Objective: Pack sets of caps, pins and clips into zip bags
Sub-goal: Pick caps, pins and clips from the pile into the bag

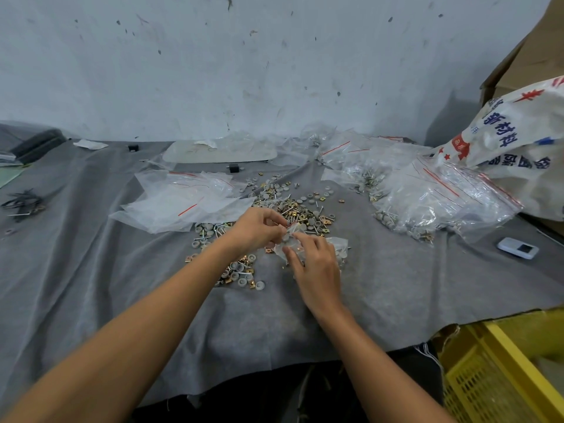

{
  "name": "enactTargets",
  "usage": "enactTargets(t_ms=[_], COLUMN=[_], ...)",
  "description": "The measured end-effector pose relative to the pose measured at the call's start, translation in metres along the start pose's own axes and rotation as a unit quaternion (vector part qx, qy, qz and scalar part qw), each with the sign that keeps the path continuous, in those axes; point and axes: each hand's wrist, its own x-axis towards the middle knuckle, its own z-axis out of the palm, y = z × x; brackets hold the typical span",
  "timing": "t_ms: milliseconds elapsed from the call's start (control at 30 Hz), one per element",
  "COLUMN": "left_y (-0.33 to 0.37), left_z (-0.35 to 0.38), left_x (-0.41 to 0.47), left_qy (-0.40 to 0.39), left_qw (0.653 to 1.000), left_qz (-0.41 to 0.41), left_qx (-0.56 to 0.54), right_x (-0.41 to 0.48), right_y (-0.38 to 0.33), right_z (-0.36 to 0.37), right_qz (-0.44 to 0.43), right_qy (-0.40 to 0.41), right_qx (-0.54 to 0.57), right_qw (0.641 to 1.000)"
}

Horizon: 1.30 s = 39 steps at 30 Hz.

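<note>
Head view. Left hand (259,228) and right hand (317,271), fingers curled, both pinching small clear plastic zip bag (279,249) at near edge of loose heap of grey round caps, metal pins, brass clips (293,209). Heap on grey cloth (152,300). Empty red-striped zip bags (183,199) left of heap; filled clear bags (427,193) right of heap; white handheld device (518,248) farther right.

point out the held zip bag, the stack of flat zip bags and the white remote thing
small clear zip bag (292,232), head view, its crinkled top edge
stack of flat clear zip bags (183,203), head view, top bag's middle
small white remote-like device (518,248), head view, its top face
</note>
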Motion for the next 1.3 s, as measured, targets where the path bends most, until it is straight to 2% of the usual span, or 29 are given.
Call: enactTargets(t_ms=[200, 367, 500, 667, 900, 1300], left_y=[0.001, 0.001, -0.007, -0.025, -0.035, -0.047], left_z=[-0.004, -0.005, -0.011, -0.009, 0.002, -0.001], left_x=[0.002, -0.001, 0.001, -0.003, -0.002, 0.001], left_qy=[0.018, 0.004, 0.09, 0.021, 0.001, 0.016], left_qw=[0.999, 0.999, 0.994, 0.973, 0.921, 0.914], left_qz=[0.007, 0.025, 0.02, 0.017, 0.055, 0.036], left_qx=[0.035, 0.029, 0.052, 0.231, 0.385, 0.405], right_x=[0.0, 0.0, 0.0, 0.0, 0.0, 0.0], right_y=[0.0, 0.0, 0.001, 0.001, 0.001, -0.001], right_z=[0.001, 0.001, 0.001, 0.001, 0.0, -0.002], right_qz=[0.001, 0.004, 0.008, 0.012, 0.013, 0.014], right_qy=[0.008, 0.009, 0.012, 0.012, 0.007, 0.004], right_qx=[0.0, 0.003, 0.002, 0.001, 0.003, 0.003], right_qw=[1.0, 1.0, 1.0, 1.0, 1.0, 1.0])
